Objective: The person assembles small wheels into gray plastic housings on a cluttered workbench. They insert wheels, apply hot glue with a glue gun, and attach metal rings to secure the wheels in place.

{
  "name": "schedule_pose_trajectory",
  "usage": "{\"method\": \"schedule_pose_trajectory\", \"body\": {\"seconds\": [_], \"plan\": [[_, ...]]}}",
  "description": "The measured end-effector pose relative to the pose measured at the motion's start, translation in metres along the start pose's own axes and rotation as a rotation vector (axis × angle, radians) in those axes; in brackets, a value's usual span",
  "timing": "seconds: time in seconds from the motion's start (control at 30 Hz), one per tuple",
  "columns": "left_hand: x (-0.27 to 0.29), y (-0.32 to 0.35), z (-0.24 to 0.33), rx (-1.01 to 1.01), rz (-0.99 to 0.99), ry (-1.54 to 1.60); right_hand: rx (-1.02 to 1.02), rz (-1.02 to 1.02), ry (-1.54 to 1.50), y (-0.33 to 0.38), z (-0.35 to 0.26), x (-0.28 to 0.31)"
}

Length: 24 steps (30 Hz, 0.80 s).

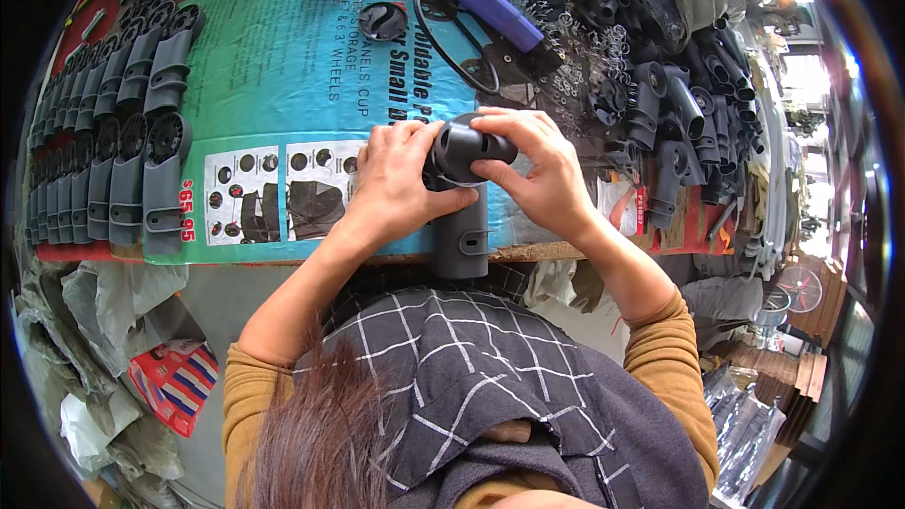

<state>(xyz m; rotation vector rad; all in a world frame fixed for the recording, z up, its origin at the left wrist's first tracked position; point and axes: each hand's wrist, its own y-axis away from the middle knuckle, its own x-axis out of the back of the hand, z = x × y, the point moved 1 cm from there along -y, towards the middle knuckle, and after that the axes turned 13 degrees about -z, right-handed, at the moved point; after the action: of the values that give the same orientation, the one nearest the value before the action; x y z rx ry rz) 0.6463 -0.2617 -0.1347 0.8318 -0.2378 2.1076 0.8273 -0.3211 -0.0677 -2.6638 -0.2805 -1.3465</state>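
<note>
A dark grey plastic part (462, 226), a tube with a round head, stands at the table's near edge in both my hands. My left hand (401, 179) wraps its left side. My right hand (533, 160) grips the round black head (467, 146) from the right, fingers over its top. The tube's lower end hangs past the table edge toward my chest.
Rows of finished grey parts (141, 141) lie at the left on a teal printed sheet (283, 66). A heap of black plastic parts (679, 123) fills the right. A blue power tool (495, 9) with a black cable lies at the back, near several black discs (382, 21).
</note>
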Motion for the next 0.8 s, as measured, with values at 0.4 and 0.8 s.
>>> {"method": "schedule_pose_trajectory", "body": {"seconds": [0.4,0.8], "plan": [[0.020,-0.011,-0.011,-0.057,-0.172,0.092,-0.147,-0.254,-0.202,-0.003,0.028,-0.010],[0.034,-0.033,0.011,0.166,-0.502,0.105,-0.045,-0.020,-0.481,0.024,0.042,-0.052]]}}
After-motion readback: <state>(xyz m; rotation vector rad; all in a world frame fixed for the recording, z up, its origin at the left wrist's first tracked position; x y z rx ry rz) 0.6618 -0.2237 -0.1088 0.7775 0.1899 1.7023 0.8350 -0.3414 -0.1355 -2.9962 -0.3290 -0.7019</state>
